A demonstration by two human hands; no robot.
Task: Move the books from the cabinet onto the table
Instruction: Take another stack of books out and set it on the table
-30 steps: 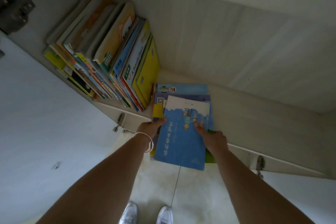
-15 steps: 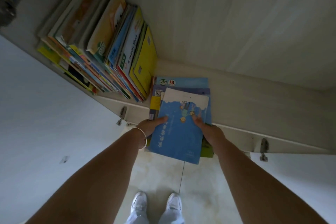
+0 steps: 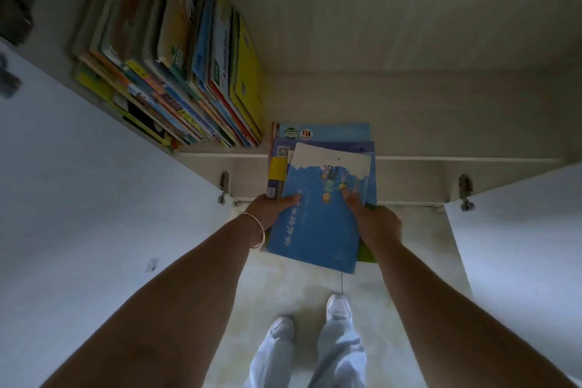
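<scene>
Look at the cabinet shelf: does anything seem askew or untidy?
Yes. The row of books on the left leans over instead of standing upright, and the held stack is fanned unevenly, its blue top book skewed.

The flat stack of books (image 3: pixel 318 211) is sliding farther out of the cabinet (image 3: pixel 409 164) than a second ago, so that more of it is now overhanging the front edge above the floor (image 3: pixel 283 287). The left hand (image 3: pixel 271 209) and the right hand (image 3: pixel 374 224) are drawing back with it, each gripping one side. The person's feet (image 3: pixel 338 307) are coming further into sight below, one stepping ahead of the other.
</scene>
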